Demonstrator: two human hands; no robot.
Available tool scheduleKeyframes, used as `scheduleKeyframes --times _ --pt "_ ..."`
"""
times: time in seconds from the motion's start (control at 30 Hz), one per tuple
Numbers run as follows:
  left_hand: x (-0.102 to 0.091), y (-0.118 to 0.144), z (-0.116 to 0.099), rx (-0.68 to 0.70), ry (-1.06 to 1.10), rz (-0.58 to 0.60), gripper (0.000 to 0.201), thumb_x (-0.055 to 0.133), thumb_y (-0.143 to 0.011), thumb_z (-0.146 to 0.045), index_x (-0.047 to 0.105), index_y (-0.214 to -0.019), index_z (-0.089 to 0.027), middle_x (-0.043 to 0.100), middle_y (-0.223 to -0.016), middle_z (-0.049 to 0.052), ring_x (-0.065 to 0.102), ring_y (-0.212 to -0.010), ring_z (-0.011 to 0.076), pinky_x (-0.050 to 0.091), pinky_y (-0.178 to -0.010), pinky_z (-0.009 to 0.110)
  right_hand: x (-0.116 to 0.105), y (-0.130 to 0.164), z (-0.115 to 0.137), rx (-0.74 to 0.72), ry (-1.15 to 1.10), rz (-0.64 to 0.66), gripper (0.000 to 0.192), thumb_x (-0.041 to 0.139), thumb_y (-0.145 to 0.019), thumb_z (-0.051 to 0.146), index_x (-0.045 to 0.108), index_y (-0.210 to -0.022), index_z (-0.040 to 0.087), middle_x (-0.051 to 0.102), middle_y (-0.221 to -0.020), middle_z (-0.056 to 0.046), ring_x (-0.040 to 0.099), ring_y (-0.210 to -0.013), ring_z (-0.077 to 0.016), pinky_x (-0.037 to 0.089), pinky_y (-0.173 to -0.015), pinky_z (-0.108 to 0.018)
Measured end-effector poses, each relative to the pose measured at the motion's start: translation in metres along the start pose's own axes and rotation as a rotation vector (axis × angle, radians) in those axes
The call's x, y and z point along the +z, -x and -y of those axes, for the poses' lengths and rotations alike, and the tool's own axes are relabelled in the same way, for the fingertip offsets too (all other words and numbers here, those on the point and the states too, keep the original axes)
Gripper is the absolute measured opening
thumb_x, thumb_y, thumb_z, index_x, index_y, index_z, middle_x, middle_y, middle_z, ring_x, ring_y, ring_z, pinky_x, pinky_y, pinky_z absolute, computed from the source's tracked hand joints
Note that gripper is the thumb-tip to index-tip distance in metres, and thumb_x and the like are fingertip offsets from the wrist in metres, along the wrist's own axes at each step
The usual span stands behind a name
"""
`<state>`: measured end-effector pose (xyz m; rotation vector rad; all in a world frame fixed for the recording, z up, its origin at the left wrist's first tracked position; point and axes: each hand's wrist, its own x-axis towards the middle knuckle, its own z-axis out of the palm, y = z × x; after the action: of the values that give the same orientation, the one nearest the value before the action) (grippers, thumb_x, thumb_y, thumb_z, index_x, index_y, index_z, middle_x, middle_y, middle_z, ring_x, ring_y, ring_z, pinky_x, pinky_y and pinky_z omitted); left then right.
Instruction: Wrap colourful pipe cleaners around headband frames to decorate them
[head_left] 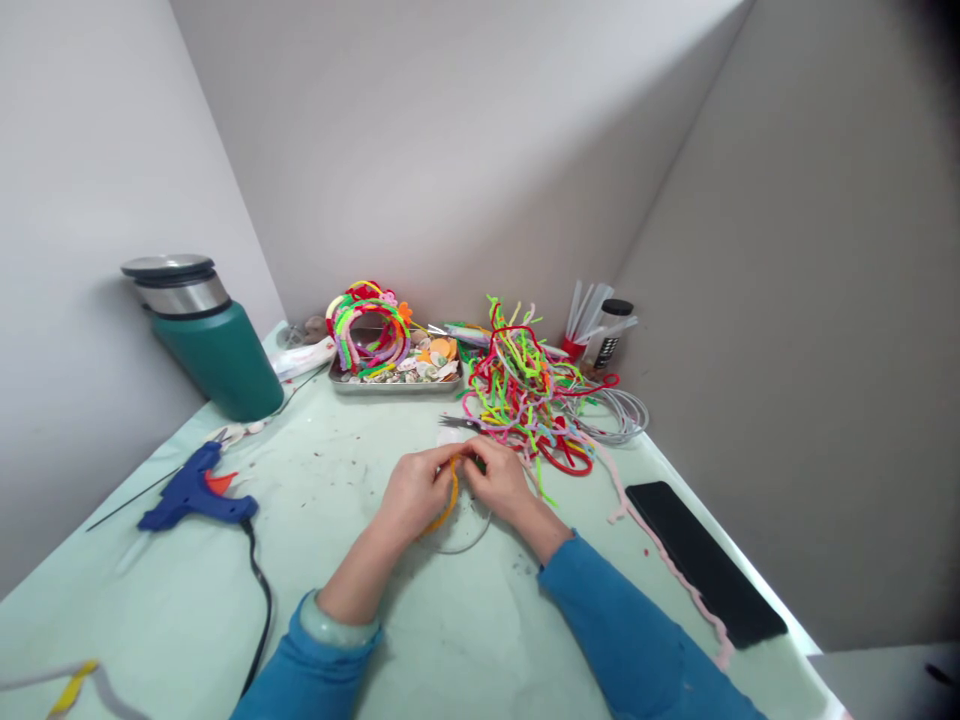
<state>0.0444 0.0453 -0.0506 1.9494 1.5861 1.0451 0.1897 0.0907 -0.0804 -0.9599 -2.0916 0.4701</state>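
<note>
Hands are meeting at the centre of a pale green table (187,610), and we are looking down on them from above. We are seeing the left hand (412,492) closing its fingers around an orange pipe cleaner (448,500), which is curving down from the fingertips toward six o'clock. The right hand (501,480) is pinching the top of that same pipe cleaner, touching the left hand at the fingertips. A thin clear ring (469,540) is lying on the table just under both hands. Both forearms are wearing blue sleeves, and a pale green bangle (337,625) is sitting on the left wrist.

At one o'clock from the hands, a tangled heap of pipe cleaners (525,395) in red, yellow, green and pink is spreading across the table. A long pink pipe cleaner (667,565) is trailing from it toward four o'clock, running beside a black phone (705,565) lying flat. At twelve o'clock a metal tray (394,385) is holding colourful wrapped hoops (367,330) and small decorations. At one o'clock, beyond the heap, a red cup (574,347) is holding clear sticks next to a black-capped bottle (609,335). At nine o'clock a blue glue gun (195,490) is resting on the table, its black cord (259,600) running toward seven o'clock. At ten o'clock a green flask (217,355) with a steel lid is standing near the wall.
</note>
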Motion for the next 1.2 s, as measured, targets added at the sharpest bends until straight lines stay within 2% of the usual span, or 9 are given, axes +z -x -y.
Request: scheduleKeyframes --times 0.1,0.2,0.3,0.4,0.57,0.7,0.87,1.0,1.2 --pt "0.001 0.001 0.002 -0.083 0.149 0.038 0.037 0.039 -0.077 -0.017 0.065 -0.103 -0.021 0.069 -0.069 0.001 0.059 -0.057 0.013 0.045 -0.06 0.023 0.0 0.0 0.0 -0.009 -0.01 0.004 0.014 0.049 -0.077 0.01 0.059 -0.082 0.019 0.059 -0.076 -0.001 0.052 -0.071 -0.0144 0.037 -0.065 -0.024" --pt "0.001 0.0 0.003 -0.225 0.383 0.152 0.04 0.032 -0.081 -0.024 0.059 -0.11 -0.017 0.054 -0.043 -0.003 0.049 -0.035 0.0116 0.039 -0.042 0.022 -0.001 0.001 0.001 -0.002 -0.004 -0.014 0.012 0.049 -0.078 0.012 0.059 -0.081 0.019 0.059 -0.076 -0.001 0.053 -0.071 -0.0144 0.037 -0.063 -0.024" --pt "0.001 -0.001 0.002 -0.264 0.518 0.147 0.038 0.035 -0.081 -0.031 0.056 -0.109 -0.015 0.059 -0.055 -0.001 0.054 -0.04 0.0115 0.042 -0.044 0.022 -0.002 0.001 0.002 0.002 0.001 -0.021 0.013 0.049 -0.078 0.012 0.059 -0.082 0.019 0.06 -0.075 -0.001 0.053 -0.069 -0.0142 0.037 -0.063 -0.024" --pt "0.001 -0.002 0.002 -0.193 0.403 0.074 0.032 0.041 -0.079 -0.032 0.057 -0.101 -0.016 0.06 -0.06 -0.001 0.055 -0.048 0.011 0.042 -0.05 0.021 -0.002 0.0 0.003 0.007 -0.008 -0.019 0.014 0.048 -0.079 0.012 0.06 -0.083 0.018 0.061 -0.077 -0.002 0.054 -0.07 -0.0144 0.038 -0.064 -0.025" --pt "0.001 -0.001 0.002 -0.008 0.063 0.085 0.03 0.049 -0.074 -0.021 0.06 -0.102 -0.02 0.062 -0.068 -0.001 0.055 -0.06 0.0117 0.04 -0.058 0.021 -0.001 0.0 0.001 0.01 0.002 -0.014 0.015 0.049 -0.076 0.01 0.059 -0.083 0.018 0.061 -0.077 -0.002 0.054 -0.071 -0.0149 0.039 -0.065 -0.025" --pt "0.002 -0.001 0.004 0.024 -0.118 0.036 0.034 0.045 -0.075 -0.014 0.06 -0.105 -0.021 0.066 -0.084 0.002 0.059 -0.075 0.0142 0.041 -0.069 0.023 0.0 -0.001 0.001 0.008 0.007 -0.022 0.014 0.048 -0.078 0.011 0.059 -0.083 0.018 0.061 -0.077 -0.002 0.054 -0.072 -0.0148 0.039 -0.067 -0.025" --pt "0.003 0.0 0.009 -0.019 -0.234 -0.051 0.036 0.044 -0.079 -0.018 0.058 -0.112 -0.022 0.069 -0.094 0.006 0.063 -0.081 0.0181 0.042 -0.072 0.026 0.0 -0.001 0.0 0.013 0.02 -0.034 0.013 0.047 -0.079 0.013 0.059 -0.082 0.018 0.061 -0.077 -0.002 0.054 -0.07 -0.0147 0.039 -0.066 -0.025" --pt "0.004 0.0 0.01 -0.043 -0.288 -0.03 0.035 0.048 -0.078 -0.02 0.059 -0.112 -0.021 0.07 -0.086 0.007 0.064 -0.076 0.0199 0.042 -0.068 0.026 -0.001 -0.002 0.0 0.018 0.026 -0.041 0.012 0.048 -0.079 0.013 0.059 -0.08 0.018 0.061 -0.076 -0.002 0.055 -0.071 -0.0149 0.039 -0.066 -0.025" --pt "0.004 0.001 0.005 -0.006 -0.232 -0.011 0.034 0.049 -0.077 -0.016 0.059 -0.109 -0.024 0.07 -0.083 0.003 0.063 -0.073 0.0165 0.041 -0.066 0.023 -0.002 -0.002 0.002 0.011 0.0 -0.033 0.014 0.047 -0.079 0.013 0.06 -0.084 0.018 0.062 -0.079 -0.002 0.055 -0.073 -0.0149 0.04 -0.068 -0.025"
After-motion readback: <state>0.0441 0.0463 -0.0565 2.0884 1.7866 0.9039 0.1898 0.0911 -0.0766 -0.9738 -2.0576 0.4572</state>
